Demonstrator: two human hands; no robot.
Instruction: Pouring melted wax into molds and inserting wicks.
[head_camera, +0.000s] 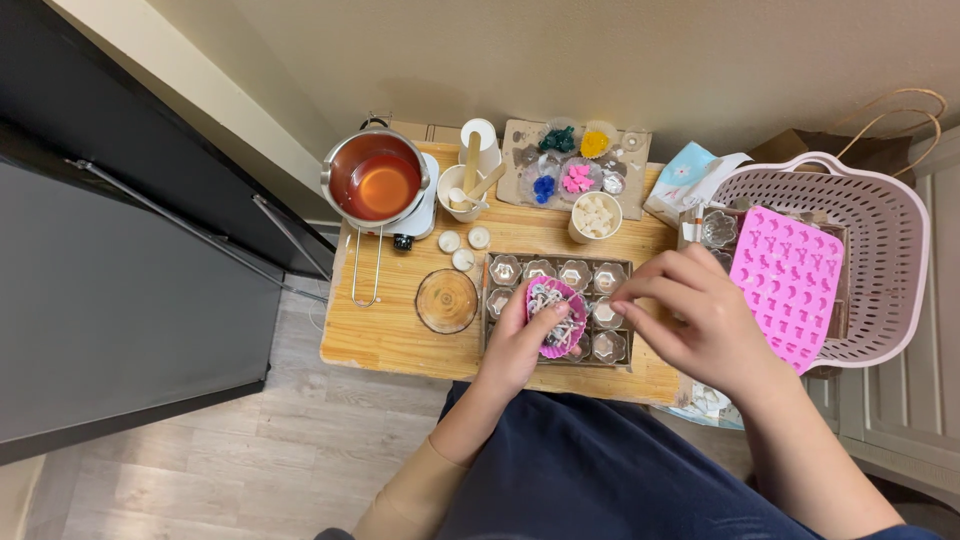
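Observation:
My left hand holds a pink fluted cup filled with small white wick pieces, just above a tray of clear glass cups on a small wooden table. My right hand hovers to the right of the pink cup, its fingertips pinched together over the tray's right column. Whether something small sits between those fingertips cannot be made out.
A metal pot of orange liquid stands on a small white burner at the back left. A round wood slice, white cups, a cardboard sheet with coloured bits and a pink silicone mould in a laundry basket surround the tray.

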